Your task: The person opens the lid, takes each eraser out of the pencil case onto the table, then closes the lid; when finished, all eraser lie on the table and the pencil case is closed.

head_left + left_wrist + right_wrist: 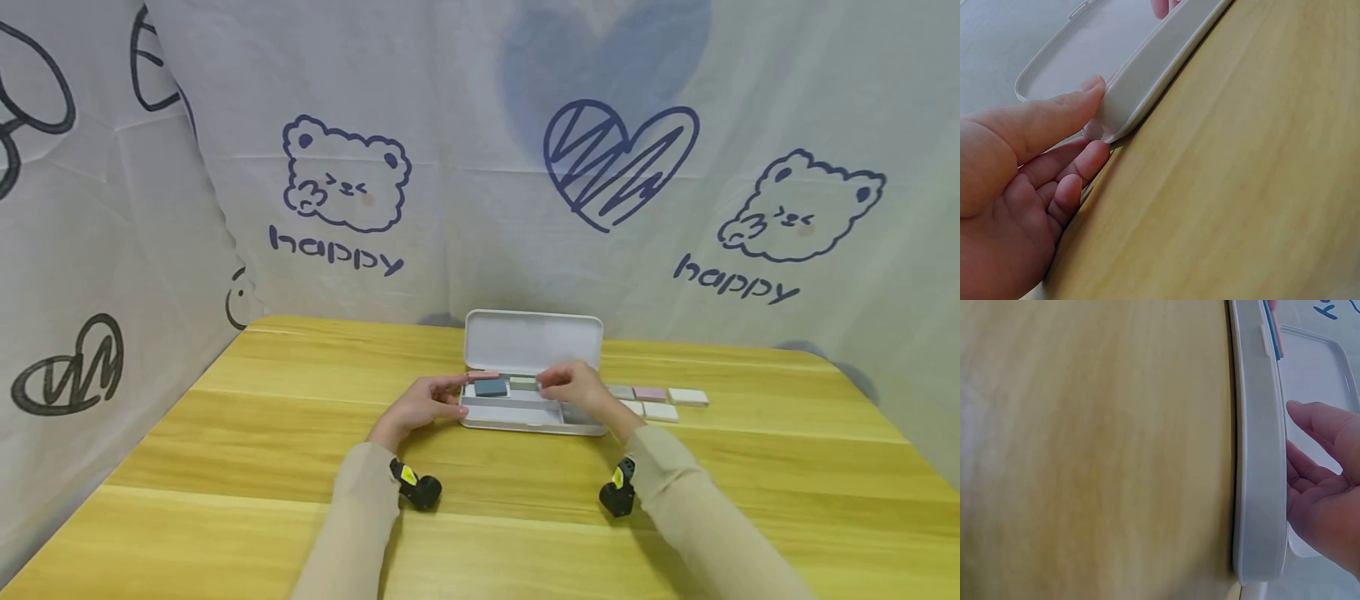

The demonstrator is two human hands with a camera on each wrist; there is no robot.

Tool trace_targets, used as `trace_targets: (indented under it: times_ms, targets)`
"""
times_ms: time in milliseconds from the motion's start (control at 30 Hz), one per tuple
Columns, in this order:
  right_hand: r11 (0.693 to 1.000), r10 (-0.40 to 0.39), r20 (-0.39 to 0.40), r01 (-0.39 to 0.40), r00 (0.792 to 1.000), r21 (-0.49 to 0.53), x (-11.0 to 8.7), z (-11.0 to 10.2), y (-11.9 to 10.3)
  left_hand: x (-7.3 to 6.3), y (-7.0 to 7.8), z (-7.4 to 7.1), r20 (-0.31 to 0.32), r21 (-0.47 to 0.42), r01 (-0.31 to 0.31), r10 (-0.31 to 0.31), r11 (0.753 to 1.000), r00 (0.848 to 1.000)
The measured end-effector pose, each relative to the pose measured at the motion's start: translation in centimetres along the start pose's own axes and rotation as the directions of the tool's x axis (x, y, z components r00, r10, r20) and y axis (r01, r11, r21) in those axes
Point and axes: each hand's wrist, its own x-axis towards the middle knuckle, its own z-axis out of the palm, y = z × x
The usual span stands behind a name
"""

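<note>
Case (517,412) lies open beneath the right hand (576,386), its left end gripped by the left hand (420,402). It appears light, stiff and smooth; hold by the end walls. Right-hand grasp cannot be determined. Green block (522,382), just left of that hand, probably suits a light side pinch.

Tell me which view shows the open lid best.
Head view: the lid shows nearly whole, its lower edge partly behind the right hand. The left wrist view crops it; in the right wrist's, that hand covers some.
</note>
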Motion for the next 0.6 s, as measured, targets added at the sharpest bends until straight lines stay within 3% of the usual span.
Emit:
trace_targets:
  times_ms: [300,600]
  targets:
    - [1.0,-0.009,-0.009,0.009,1.0,-0.008,0.23,0.32,0.11,0.0,-0.01,0.03,-0.014,-0.006,0.018,-0.018,1.0,1.0]
    - [0.999,-0.05,-0.015,0.049,0.999,-0.018,0.46,0.81,0.0,0.06,-0.1,0.02,-0.009,0.017,-0.006,0.006,1.0,1.0]
